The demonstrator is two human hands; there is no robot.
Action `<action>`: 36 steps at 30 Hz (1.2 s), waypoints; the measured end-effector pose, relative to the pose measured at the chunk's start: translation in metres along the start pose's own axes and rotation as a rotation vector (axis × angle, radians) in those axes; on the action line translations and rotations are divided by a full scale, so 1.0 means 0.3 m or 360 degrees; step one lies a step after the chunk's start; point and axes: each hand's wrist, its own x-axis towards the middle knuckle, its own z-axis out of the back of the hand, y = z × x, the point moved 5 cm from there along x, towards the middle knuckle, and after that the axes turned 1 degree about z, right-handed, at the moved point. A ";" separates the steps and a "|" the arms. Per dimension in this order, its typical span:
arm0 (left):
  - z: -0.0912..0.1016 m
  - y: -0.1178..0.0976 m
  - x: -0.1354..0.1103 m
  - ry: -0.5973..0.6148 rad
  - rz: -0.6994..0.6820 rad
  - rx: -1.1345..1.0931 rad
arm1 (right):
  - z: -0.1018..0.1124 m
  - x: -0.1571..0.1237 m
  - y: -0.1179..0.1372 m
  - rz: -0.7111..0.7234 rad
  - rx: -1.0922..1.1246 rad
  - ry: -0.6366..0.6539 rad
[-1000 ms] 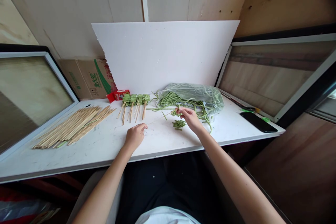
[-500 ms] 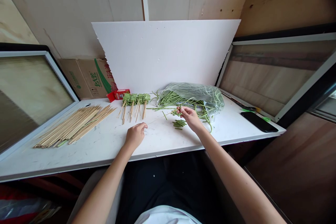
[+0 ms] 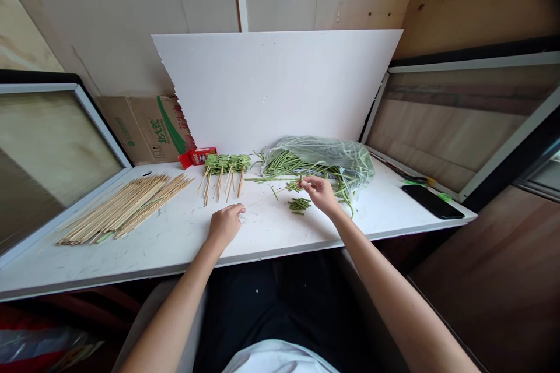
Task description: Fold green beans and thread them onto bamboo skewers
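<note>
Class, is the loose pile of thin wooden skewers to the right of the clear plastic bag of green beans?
No, the loose skewers lie far left on the white table, the clear plastic bag farther right.

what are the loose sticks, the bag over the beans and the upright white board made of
Sticks: likely bamboo or wood, matt, from their pale straw colour.
Bag: apparently thin clear plastic, glossy; beans show through its shiny creases.
White board: perhaps foam, smooth and matt, given its ragged side edges, though plastic is possible.

Loose skewers (image 3: 114,211) lie left, bagged beans (image 3: 284,164) behind cut pieces (image 3: 299,205), phone (image 3: 433,202) right.
</note>
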 end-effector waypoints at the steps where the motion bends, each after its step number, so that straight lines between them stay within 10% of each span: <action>1: -0.001 0.000 0.000 0.0003 0.0003 0.0013 | 0.005 0.000 0.006 0.0030 -0.0072 -0.0033; 16: -0.009 0.008 0.000 0.0018 -0.0006 0.0047 | -0.001 -0.001 0.007 0.0087 -0.0226 -0.0076; 36: 0.003 0.005 -0.001 -0.0048 0.0014 -0.0075 | -0.039 -0.008 -0.028 -0.0265 0.0539 -0.0129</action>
